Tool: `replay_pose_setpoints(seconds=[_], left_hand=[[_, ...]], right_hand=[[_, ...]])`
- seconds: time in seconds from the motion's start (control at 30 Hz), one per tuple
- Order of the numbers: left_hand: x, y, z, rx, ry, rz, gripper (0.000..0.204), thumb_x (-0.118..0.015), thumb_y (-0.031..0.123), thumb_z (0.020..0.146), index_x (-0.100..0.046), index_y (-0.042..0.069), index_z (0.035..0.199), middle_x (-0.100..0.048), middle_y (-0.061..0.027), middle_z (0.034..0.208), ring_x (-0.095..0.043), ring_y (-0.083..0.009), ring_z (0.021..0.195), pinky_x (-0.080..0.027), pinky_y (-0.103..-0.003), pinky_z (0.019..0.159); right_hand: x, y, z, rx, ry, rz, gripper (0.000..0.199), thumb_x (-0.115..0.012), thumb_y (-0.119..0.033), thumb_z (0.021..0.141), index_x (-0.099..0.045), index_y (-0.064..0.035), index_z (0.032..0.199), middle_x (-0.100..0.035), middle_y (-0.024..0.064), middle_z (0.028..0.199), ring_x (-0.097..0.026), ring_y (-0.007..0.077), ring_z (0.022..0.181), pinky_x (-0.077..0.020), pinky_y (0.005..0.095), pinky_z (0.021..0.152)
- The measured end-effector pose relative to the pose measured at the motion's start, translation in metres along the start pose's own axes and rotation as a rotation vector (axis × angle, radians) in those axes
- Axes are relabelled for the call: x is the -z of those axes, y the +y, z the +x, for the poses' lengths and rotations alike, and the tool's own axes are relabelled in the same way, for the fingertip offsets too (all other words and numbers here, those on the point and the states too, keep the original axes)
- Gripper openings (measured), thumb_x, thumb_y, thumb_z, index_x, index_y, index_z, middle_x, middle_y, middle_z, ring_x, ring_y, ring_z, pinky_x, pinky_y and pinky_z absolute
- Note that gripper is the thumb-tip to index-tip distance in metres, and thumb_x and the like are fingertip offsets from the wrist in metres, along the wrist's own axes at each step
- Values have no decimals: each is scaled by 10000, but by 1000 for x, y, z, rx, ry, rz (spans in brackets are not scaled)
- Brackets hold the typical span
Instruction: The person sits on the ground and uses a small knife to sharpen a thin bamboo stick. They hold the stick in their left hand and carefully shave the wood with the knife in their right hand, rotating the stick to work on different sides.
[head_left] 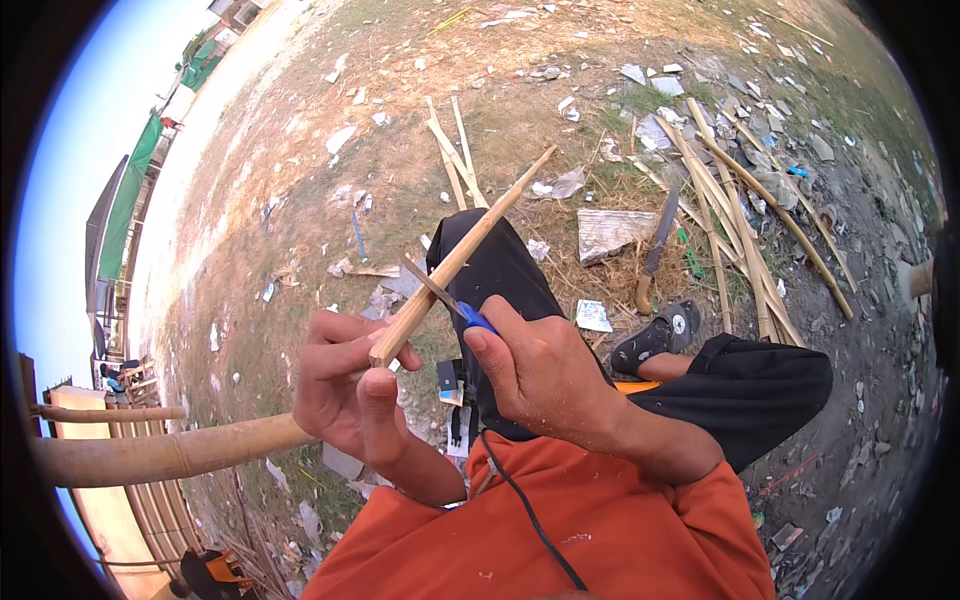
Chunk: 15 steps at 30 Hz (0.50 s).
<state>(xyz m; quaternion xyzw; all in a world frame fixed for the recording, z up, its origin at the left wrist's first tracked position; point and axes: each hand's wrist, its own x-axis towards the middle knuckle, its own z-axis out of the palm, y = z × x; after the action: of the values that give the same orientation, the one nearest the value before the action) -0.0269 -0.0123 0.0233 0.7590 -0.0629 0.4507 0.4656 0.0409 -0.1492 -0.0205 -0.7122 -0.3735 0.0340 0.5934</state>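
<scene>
My left hand (345, 385) grips the near end of a long split bamboo stick (470, 250) that points up and away over my knee. My right hand (545, 375) holds a small knife with a blue handle (476, 319). Its thin blade (428, 283) lies against the side of the stick just above my left thumb. Both hands are close together in front of my orange sleeves and black trousers.
A big knife with a wooden handle (655, 250) lies on dry grass beyond my knee. Several bamboo strips (740, 210) lie at the right, more (455, 155) ahead. A thick bamboo pole (160, 455) crosses at the left. My sandal (655, 338) rests on littered ground.
</scene>
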Motion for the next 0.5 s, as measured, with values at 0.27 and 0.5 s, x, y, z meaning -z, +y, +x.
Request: replay_pose_setpoints(seconds=[0.27,0.5], left_hand=[[3,-2,-1,23,79,-50,355,-674,296,884,-580,-46,909,-552,-158,776,-554,-176,557,-456,-267,539],[4,-5,2,28,119,-57,359,-674,297,883,-580,-49,908,-546,-151,773,-546,-174,553,-442,-268,514]], right_hand=[[-2,28,14,-78,16,-142,309,-488,-282,991,-485,-34,807,-514,194,494,-558,416,478,-429,499,431],[-9,67,24,-159,60,-255,304,-451,-263,1005,-494,-24,821,-505,206,530,-543,436,513,-395,515,465]])
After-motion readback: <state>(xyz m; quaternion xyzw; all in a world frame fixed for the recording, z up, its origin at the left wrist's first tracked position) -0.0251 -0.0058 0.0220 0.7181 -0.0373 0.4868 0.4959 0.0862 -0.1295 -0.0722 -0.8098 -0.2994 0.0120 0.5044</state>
